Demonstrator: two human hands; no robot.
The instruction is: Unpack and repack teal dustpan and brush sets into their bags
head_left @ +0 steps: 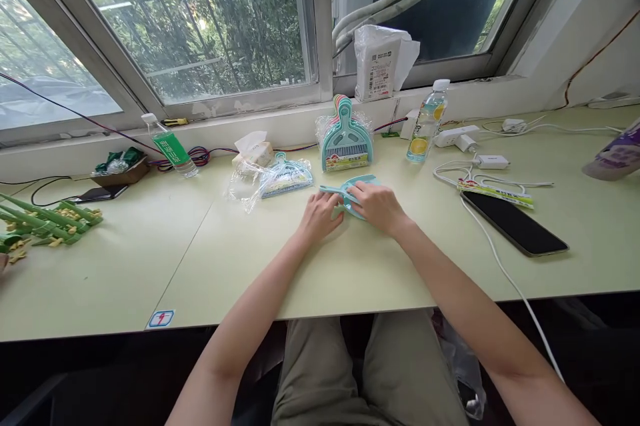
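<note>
Both of my hands are at a small light-blue dustpan (364,180) low over the table, partly hidden under the fingers. My left hand (320,218) is closed around its left part, where a narrow light-blue strip (330,190) sticks out above the fingers. From the right, my right hand (379,206) grips the wider part with bent fingers. Just behind stands a stack of mini dustpan-and-brush sets (346,136) in clear wrap, with a yellow label along the bottom. Another bagged set (287,176) lies to the left, beside crumpled clear plastic (245,186).
Right of my hands lie a black phone (515,223), a label strip (495,193) and white cables (493,246). Bottles stand at the back, one with lemon pictures (427,123), one green-labelled (173,149). Green stalk-like pieces (50,223) lie far left, near part of another person's hand (3,262).
</note>
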